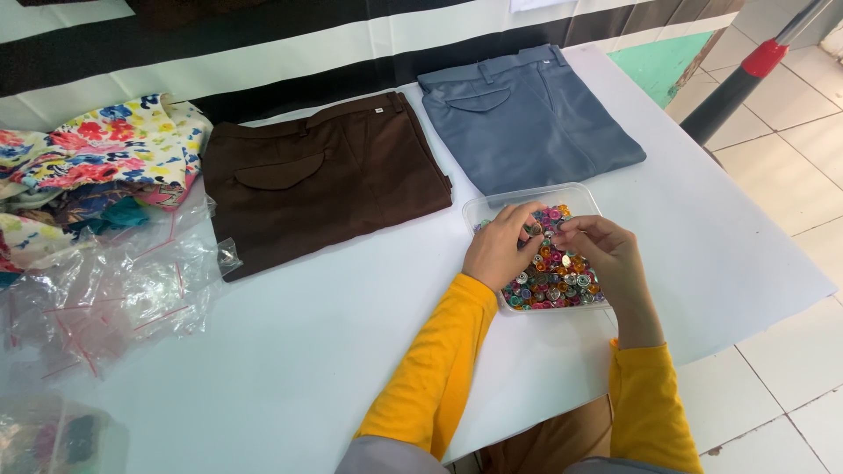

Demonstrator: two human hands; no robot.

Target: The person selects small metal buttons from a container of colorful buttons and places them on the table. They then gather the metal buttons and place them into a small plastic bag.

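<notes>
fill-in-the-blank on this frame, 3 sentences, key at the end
1. Both hands, left hand and right hand, are over a clear tray of colourful ____.
2. Left of the grey-blue trousers lie folded ____ trousers.
3. The sleeves are ____.

Missing words: buttons; brown; yellow

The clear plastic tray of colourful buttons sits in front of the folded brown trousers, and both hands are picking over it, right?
Not quite. In the head view the clear plastic tray of colourful buttons sits in front of the folded grey-blue trousers; the folded brown trousers lie beside them. The left hand and right hand are indeed over it.
</notes>
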